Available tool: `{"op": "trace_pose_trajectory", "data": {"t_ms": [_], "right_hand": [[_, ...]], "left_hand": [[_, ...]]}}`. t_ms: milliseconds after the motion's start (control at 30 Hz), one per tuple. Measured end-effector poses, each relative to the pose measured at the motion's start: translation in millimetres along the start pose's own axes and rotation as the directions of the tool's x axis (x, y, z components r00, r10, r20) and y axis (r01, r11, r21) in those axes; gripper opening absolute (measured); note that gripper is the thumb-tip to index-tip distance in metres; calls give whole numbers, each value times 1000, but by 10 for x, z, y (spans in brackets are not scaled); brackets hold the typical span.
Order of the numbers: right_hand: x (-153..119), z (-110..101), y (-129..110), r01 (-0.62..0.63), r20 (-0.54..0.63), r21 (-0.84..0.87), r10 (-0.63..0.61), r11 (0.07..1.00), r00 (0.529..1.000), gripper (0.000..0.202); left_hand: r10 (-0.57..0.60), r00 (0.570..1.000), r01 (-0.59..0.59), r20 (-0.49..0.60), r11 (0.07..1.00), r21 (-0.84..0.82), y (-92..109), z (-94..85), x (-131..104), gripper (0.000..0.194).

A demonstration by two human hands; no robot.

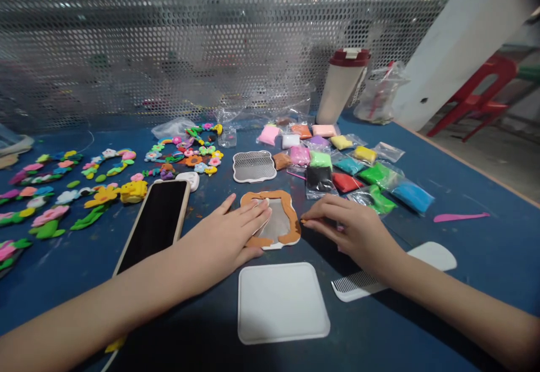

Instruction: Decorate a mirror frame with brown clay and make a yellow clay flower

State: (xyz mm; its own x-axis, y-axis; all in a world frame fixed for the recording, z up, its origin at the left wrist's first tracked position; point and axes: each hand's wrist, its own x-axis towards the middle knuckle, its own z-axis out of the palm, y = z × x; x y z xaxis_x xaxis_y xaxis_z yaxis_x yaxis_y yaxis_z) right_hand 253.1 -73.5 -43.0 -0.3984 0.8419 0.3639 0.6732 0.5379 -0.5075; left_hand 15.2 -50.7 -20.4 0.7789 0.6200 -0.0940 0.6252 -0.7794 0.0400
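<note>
A small mirror [276, 221] lies on the blue table, its wavy white frame mostly covered with brown clay [291, 206]. White still shows along parts of the lower edge. My left hand [230, 228] rests flat over the mirror's left side, fingers stretched out, hiding that part of the frame. At the right edge, my right hand [352, 228] pinches a tiny piece of brown clay [303, 221] between thumb and forefinger. Something pink shows under its curled fingers; I cannot make out what. A white rounded plate [282, 303] lies nearer me, and a white comb [434, 256] lies partly beneath my right forearm.
Behind stand a second mirror [254, 166], several clay packets [320, 159] and a tumbler [341, 88]. To the left are a phone [158, 220] and clay-decorated pieces [107, 195]. A pink modelling tool [459, 217] lies right. Perforated metal [169, 40] backs the table.
</note>
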Motion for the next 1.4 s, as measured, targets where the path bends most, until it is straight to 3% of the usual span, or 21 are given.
{"op": "trace_pose_trajectory", "data": {"t_ms": [167, 333, 567, 667, 867, 1200, 1400], "right_hand": [[8, 76, 1, 92, 27, -46, -91, 995, 995, 18], [-67, 69, -55, 177, 76, -195, -165, 965, 983, 34], [-198, 88, -77, 79, 71, -311, -60, 947, 996, 58], [-218, 103, -71, 86, 128, -328, -46, 941, 991, 63], [-224, 80, -55, 112, 161, -316, -63, 942, 985, 61], [-208, 63, -155, 185, 224, -444, -91, 877, 970, 66], [-163, 96, -188, 222, 227, -423, -134, 879, 965, 58]], "left_hand": [[-77, 996, 77, -48, 997, -11, 105, 64, -10, 49], [-99, 993, 98, -65, 995, -13, 139, 122, -18, 49], [-103, 993, 102, -55, 995, -20, 122, 152, -25, 49], [-102, 993, 101, -53, 995, -23, 124, 146, -29, 50], [-114, 992, 113, -61, 993, -22, 147, 129, -35, 48], [-100, 992, 99, -77, 995, -5, 162, 124, -38, 48], [-101, 993, 102, -63, 995, 15, 158, 138, -41, 48]]}}
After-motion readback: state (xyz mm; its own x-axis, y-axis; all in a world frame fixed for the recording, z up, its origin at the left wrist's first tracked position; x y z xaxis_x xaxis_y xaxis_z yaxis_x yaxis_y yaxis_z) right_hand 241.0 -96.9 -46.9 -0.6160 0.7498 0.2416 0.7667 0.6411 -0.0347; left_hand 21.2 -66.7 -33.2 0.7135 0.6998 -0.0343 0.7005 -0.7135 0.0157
